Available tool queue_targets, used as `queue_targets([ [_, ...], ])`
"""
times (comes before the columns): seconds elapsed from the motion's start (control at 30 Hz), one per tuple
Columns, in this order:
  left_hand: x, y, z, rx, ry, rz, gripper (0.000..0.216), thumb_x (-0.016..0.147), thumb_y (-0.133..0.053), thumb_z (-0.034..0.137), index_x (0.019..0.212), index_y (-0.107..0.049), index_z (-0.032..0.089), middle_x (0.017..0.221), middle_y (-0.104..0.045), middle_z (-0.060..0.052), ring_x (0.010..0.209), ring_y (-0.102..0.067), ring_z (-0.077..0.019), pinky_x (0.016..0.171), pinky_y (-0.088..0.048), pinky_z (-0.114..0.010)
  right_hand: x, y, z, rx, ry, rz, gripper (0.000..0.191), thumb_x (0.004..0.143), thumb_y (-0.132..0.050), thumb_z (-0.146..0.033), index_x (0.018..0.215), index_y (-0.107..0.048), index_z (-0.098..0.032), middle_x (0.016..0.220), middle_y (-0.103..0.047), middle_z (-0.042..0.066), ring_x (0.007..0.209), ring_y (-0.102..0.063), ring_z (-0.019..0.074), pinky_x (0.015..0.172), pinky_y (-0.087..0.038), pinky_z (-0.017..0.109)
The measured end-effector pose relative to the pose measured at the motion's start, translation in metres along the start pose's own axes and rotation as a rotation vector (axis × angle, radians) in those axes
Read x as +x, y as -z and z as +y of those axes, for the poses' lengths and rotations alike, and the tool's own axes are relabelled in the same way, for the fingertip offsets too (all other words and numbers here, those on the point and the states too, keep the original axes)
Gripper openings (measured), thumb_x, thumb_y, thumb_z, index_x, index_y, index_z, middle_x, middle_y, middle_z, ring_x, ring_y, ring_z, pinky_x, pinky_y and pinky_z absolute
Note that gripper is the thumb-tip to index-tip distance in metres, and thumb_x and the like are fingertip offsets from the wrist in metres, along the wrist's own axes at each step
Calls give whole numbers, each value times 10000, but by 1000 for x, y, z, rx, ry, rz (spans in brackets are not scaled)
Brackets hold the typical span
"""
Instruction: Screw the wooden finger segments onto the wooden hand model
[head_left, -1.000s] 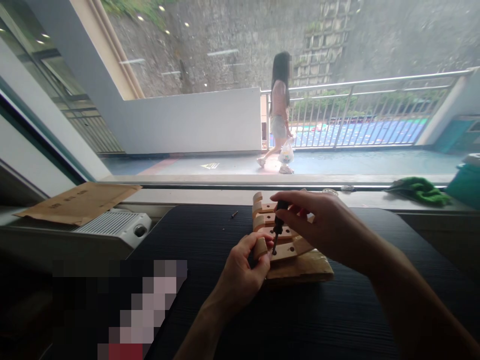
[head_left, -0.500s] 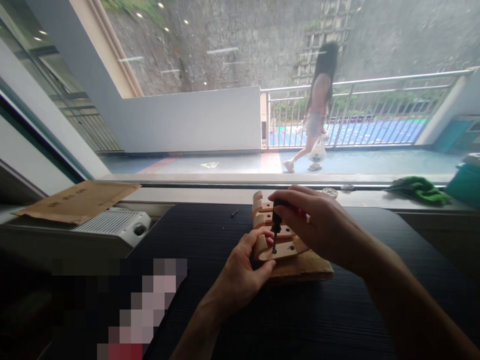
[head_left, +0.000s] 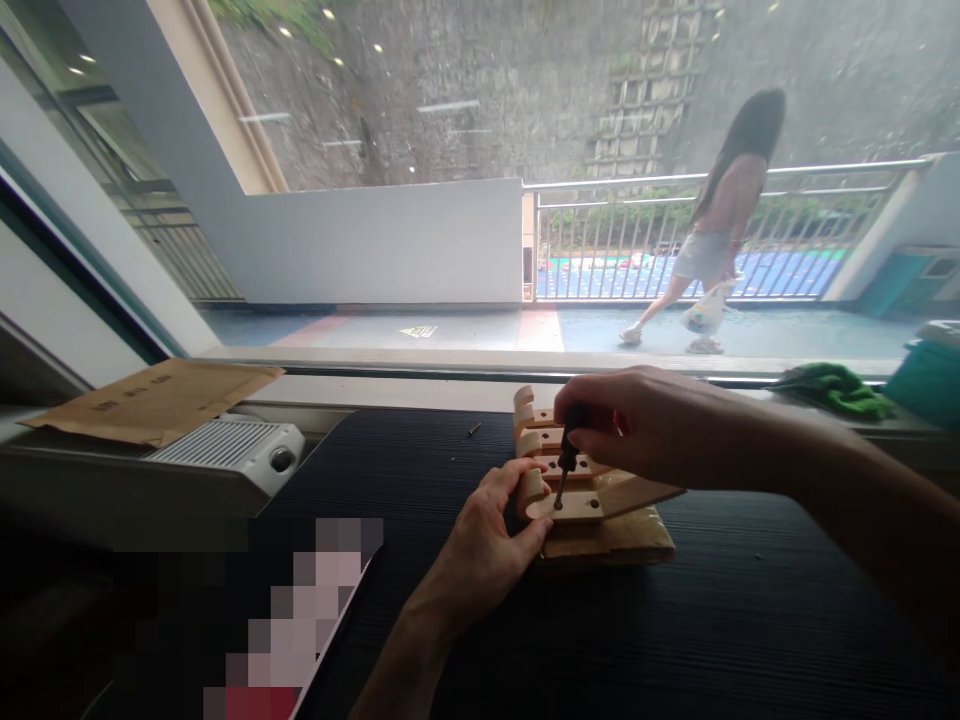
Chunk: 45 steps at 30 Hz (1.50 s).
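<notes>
My right hand (head_left: pixel 626 420) is closed round the dark handle of a screwdriver (head_left: pixel 568 460). The tool leans slightly, and its tip sits at the left hole of the nearest pale wooden hook piece (head_left: pixel 581 506). That piece has a curled left end and a second hole further right. My left hand (head_left: pixel 487 525) grips the curled end, thumb in front and fingers behind. Several similar hook pieces (head_left: pixel 544 437) line up behind it, partly covered by my right hand. Under them lies a flat brownish slab (head_left: pixel 634 540); how they are joined to it is hidden.
A loose screw (head_left: pixel 474 430) lies on the dark table (head_left: pixel 405 480), left of the hook pieces. On the sill are a green cloth (head_left: pixel 832 390) and a brown envelope (head_left: pixel 150 400) over a white ribbed unit (head_left: pixel 232 440). Outside the window, a person (head_left: pixel 727 200) walks by.
My right hand has turned about the screwdriver, its wrist and forearm swinging up and away. The left hand keeps its grip. The view shifts slightly, and the person outside has moved right.
</notes>
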<state>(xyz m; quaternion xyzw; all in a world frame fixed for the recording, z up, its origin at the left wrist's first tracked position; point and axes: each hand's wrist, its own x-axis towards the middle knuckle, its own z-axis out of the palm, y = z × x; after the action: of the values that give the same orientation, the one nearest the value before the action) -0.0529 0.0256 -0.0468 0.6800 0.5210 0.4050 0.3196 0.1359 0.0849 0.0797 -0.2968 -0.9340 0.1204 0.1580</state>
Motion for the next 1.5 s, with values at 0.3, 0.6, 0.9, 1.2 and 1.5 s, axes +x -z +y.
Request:
queue_targets([
  [0.3,1,-4,-3,-12,-36,14,437,765,-602,143,1186,-527,237,1080,-633,-39,1019,-600,-175,961,-431,-311,-1,-9,-12,-107,-57,60,158,862,-455,-242,791,-588,-195,564,-535,-44,470,-381,65,452,-240,196],
  [0.6,1,-4,-3,6,-54,29,418,769,-605,164,1172,-530,243,1117,-629,-41,1065,-585,-187,991,-406,-335,3,4,-13,-167,19,-86,124,830,-505,-222,859,-623,-196,642,-586,-24,526,-399,78,504,-258,207],
  [0.9,2,-5,-7,27,-75,37,372,770,-605,178,1132,-551,243,1119,-609,-47,1049,-576,-195,969,-428,-348,0,1,-13,-115,-27,-56,159,871,-454,-230,877,-607,-188,640,-588,-15,526,-440,82,492,-269,202],
  [1.2,2,-4,-5,42,-74,27,376,780,-600,193,1149,-546,242,1115,-618,-43,1088,-564,-203,985,-410,-344,4,10,-18,-232,-9,-169,188,859,-461,-256,920,-639,-242,675,-627,-16,523,-438,93,485,-248,212],
  [1.5,3,-3,-2,27,-68,27,378,772,-604,189,1144,-558,231,1068,-628,-47,1031,-582,-202,962,-427,-349,0,6,-15,-173,-25,-136,168,880,-441,-231,895,-601,-183,604,-545,-28,481,-382,77,470,-241,212],
])
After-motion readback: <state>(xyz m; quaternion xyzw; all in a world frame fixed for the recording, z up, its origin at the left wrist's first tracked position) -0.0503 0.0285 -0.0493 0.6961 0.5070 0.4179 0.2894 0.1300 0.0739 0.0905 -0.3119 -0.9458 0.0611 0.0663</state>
